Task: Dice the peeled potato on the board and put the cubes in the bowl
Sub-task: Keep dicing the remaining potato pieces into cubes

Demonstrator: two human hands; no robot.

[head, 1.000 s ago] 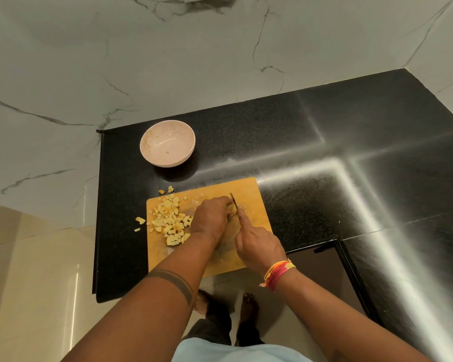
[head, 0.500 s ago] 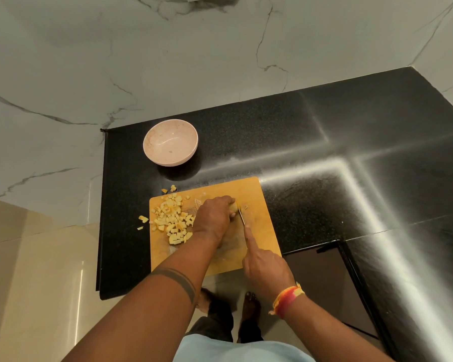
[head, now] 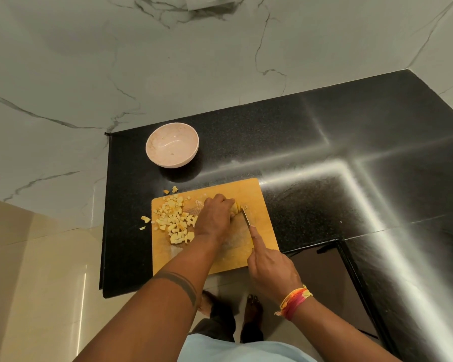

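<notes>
A wooden cutting board (head: 256, 194) lies on the black counter. My left hand (head: 215, 218) curls over the last piece of peeled potato (head: 235, 208) near the board's middle and hides most of it. My right hand (head: 270, 265) grips a knife (head: 245, 217), forefinger stretched along the blade's back, with the blade just right of the potato. A heap of yellow potato cubes (head: 175, 220) covers the board's left part. A pale pink bowl (head: 172, 148) stands behind the board, with no cubes in it.
A few cubes (head: 145, 219) lie off the board on the black counter (head: 324, 158), at its left and back edges. The counter's left edge is close to the board. A marble wall rises behind. My feet and the tiled floor show below the counter's front edge.
My right hand has drawn the knife back towards me and to the right, off the potato. My left hand stays on the potato piece.
</notes>
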